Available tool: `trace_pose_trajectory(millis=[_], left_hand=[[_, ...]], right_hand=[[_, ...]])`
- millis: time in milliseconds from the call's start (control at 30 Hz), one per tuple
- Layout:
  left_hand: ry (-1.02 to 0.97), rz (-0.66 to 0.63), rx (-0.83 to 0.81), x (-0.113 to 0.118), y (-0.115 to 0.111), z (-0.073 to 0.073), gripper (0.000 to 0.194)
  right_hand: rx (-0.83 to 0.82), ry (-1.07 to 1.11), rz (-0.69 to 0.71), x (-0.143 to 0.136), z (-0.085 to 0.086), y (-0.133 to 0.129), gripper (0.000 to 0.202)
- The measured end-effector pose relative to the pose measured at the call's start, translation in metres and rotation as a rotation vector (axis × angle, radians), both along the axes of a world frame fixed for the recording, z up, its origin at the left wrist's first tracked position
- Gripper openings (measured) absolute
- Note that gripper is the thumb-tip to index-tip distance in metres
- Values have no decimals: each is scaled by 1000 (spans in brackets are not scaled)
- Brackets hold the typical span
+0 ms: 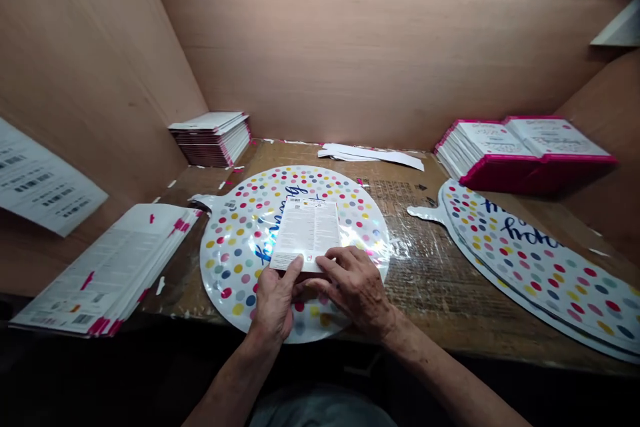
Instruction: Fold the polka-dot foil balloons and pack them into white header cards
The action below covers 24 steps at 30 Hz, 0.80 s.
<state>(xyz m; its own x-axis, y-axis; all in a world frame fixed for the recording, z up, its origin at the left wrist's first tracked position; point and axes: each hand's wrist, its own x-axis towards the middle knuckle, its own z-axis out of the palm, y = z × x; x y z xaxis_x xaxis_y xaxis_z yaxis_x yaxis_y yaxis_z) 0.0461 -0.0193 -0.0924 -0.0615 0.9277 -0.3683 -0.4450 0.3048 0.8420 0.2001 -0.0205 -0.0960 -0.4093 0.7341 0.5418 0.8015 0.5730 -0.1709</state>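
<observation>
A white printed packet [310, 233] with small text is held in both hands above a round dotted foil balloon [225, 267] lying flat. My left hand [275, 297] grips the packet's near left corner, thumb on top. At the near right edge, my right hand [350, 283] has its fingers bent over the packet. The undersides of the fingers are hidden. The balloon's tail points left, and blue lettering shows partly behind the packet.
Flat printed sleeves [110, 267] lie at the left, with a stack of packets [213, 137] behind. White paper strips [370, 155] lie at the back. Pink-edged packets [520, 147] stand back right, near more dotted balloons [550, 267]. Wooden walls [320, 47] enclose the cardboard-covered table [420, 287].
</observation>
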Motion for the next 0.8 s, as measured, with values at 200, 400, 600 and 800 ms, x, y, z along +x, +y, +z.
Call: trace_pose_trajectory(millis=[200,400,600,800], left_hand=[[162,95,133,-22,15,-7,48],[354,118,108,-73,35,-1,42],[272,288,154,-131,98,29,33],[156,389,174,-199,221,80,12]], right_hand=[[-218,-132,24,-48,15,41,11],[-387,8,202,-76,19,88,20],[-283,207,397,-109,2,78,22],[-409,-169,649,-151,-27,34,12]])
